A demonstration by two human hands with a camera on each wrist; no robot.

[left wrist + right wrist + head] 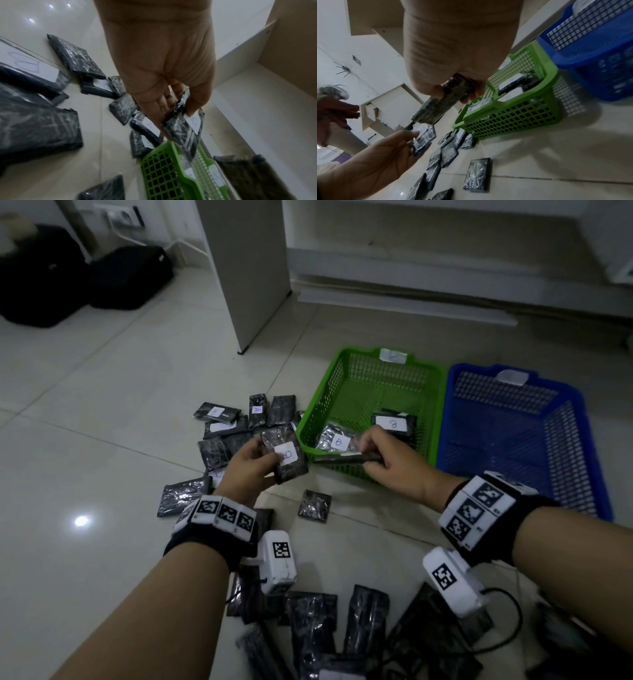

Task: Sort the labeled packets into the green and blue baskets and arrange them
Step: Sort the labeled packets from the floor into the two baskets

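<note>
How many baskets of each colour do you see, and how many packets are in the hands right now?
Green basket: 1
Blue basket: 1
Packet with label in left hand: 1
Edge-on packet in right hand: 1
Total: 4

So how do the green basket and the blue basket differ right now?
The green basket already holds labelled packets, at least two of them marked B; the blue basket shows only bare mesh, with no packets visible. The green one sits on the left, next to the loose pile of packets on the floor, while the blue one is on the far side from the pile. Both are mesh plastic trays, side by side, each with a white tag on its far rim.
</note>
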